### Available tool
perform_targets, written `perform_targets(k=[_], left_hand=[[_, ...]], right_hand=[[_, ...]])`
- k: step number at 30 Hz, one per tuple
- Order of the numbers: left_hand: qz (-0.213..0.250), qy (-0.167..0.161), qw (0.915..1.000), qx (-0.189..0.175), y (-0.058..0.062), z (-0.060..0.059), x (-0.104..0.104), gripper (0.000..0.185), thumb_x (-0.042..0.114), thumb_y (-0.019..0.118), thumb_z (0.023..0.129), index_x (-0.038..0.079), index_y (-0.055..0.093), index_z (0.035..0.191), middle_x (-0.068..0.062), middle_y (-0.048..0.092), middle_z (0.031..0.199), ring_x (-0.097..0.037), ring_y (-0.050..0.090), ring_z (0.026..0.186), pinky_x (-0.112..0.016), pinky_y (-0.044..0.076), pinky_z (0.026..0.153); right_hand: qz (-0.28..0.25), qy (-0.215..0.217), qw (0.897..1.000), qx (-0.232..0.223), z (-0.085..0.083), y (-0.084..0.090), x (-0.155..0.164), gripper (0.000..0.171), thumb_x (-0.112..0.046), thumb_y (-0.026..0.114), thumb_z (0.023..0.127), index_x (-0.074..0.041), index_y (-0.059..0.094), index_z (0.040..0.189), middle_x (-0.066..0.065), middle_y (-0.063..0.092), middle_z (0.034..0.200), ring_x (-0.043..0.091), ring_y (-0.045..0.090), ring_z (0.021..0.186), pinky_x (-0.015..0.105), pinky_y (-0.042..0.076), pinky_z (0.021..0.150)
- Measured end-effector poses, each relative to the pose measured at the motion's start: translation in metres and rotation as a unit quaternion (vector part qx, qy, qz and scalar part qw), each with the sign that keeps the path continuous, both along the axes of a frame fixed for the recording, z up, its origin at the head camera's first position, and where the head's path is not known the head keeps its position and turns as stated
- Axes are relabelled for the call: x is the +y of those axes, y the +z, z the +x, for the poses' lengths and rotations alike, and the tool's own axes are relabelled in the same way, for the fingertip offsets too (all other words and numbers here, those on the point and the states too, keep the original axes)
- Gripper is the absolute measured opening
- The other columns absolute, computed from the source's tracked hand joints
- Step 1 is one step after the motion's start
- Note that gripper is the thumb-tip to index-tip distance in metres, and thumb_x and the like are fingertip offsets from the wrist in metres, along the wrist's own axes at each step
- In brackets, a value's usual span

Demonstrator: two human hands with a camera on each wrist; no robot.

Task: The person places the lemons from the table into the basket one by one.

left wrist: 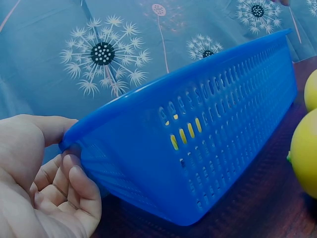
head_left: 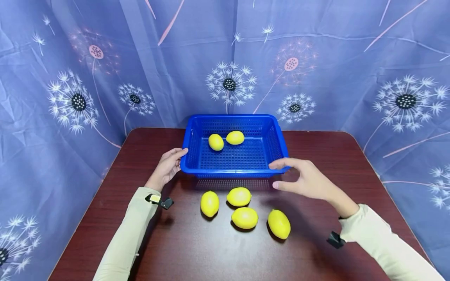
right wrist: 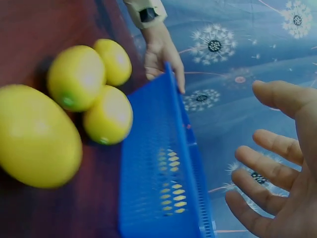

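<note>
A blue plastic basket (head_left: 232,171) stands on the table's far middle with two yellow lemons (head_left: 216,142) (head_left: 235,137) inside. Several more lemons (head_left: 239,196) lie on the table just in front of it. My left hand (head_left: 168,164) holds the basket's near left corner. In the left wrist view its thumb (left wrist: 47,128) lies over the basket's rim (left wrist: 163,84) and the fingers curl beneath. My right hand (head_left: 309,180) hovers open at the near right corner, fingers spread. In the right wrist view this hand (right wrist: 282,198) is apart from the basket wall (right wrist: 158,163), with lemons (right wrist: 37,136) beside it.
The dark red wooden table (head_left: 351,168) has rounded corners, and its edges fall away on the left and right. A blue curtain with dandelion print (head_left: 105,58) closes off the back and sides. Black clips sit on both wrists (head_left: 159,201) (head_left: 334,239).
</note>
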State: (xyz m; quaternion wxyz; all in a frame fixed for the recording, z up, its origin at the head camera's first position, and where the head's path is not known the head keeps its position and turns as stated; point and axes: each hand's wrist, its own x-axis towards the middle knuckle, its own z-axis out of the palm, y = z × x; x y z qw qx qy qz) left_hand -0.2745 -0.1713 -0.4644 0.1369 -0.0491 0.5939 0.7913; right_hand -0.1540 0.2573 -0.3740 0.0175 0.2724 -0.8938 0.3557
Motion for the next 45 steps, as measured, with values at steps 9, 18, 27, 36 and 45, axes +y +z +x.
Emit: perform_targets(k=[9, 18, 27, 36, 45], left_hand=[[0.000, -0.005, 1.0000, -0.004, 0.000, 0.000, -0.001, 0.011, 0.020, 0.067, 0.101, 0.013, 0.062, 0.095, 0.004, 0.066, 0.073, -0.006, 0.059, 0.060, -0.018, 0.053, 0.059], [-0.002, -0.008, 1.0000, -0.006, 0.000, 0.001, 0.000, 0.013, 0.022, 0.068, 0.101, 0.011, 0.061, 0.097, 0.004, 0.066, 0.074, -0.007, 0.061, 0.061, -0.019, 0.053, 0.060], [0.008, -0.002, 0.9999, -0.007, 0.000, 0.001, 0.000, 0.012, 0.020, 0.067, 0.101, 0.011, 0.061, 0.095, 0.004, 0.066, 0.071, -0.006, 0.059, 0.058, -0.018, 0.052, 0.057], [0.013, -0.001, 0.9999, -0.007, 0.000, 0.001, 0.000, 0.012, 0.019, 0.066, 0.102, 0.012, 0.061, 0.094, 0.004, 0.066, 0.072, -0.005, 0.060, 0.059, -0.018, 0.052, 0.057], [0.005, -0.004, 0.9999, -0.008, -0.001, -0.001, -0.001, 0.013, 0.022, 0.067, 0.101, 0.012, 0.060, 0.096, 0.004, 0.066, 0.073, -0.006, 0.060, 0.060, -0.018, 0.052, 0.058]], right_hand=[[0.005, -0.047, 0.999, 0.008, 0.041, -0.038, 0.008, 0.044, -0.030, 0.086, 0.085, -0.023, 0.069, 0.124, -0.011, 0.071, 0.116, 0.008, 0.065, 0.102, 0.037, 0.057, 0.087], [0.005, -0.083, 0.997, -0.007, 0.065, -0.071, 0.009, 0.044, -0.033, 0.086, 0.084, -0.020, 0.069, 0.123, -0.004, 0.072, 0.119, 0.014, 0.066, 0.098, 0.040, 0.059, 0.082], [0.062, -0.114, 0.991, 0.004, 0.081, -0.097, 0.006, 0.059, -0.049, 0.087, 0.079, -0.018, 0.069, 0.125, -0.009, 0.069, 0.121, 0.018, 0.064, 0.111, 0.048, 0.054, 0.089], [0.109, -0.143, 0.983, 0.027, 0.091, -0.106, 0.001, 0.074, -0.062, 0.085, 0.073, -0.018, 0.067, 0.129, -0.006, 0.068, 0.118, 0.020, 0.061, 0.109, 0.049, 0.054, 0.083], [0.139, -0.164, 0.976, 0.021, 0.097, -0.104, -0.004, 0.065, -0.063, 0.087, 0.069, -0.024, 0.070, 0.118, -0.011, 0.068, 0.102, 0.011, 0.058, 0.092, 0.035, 0.050, 0.067]])
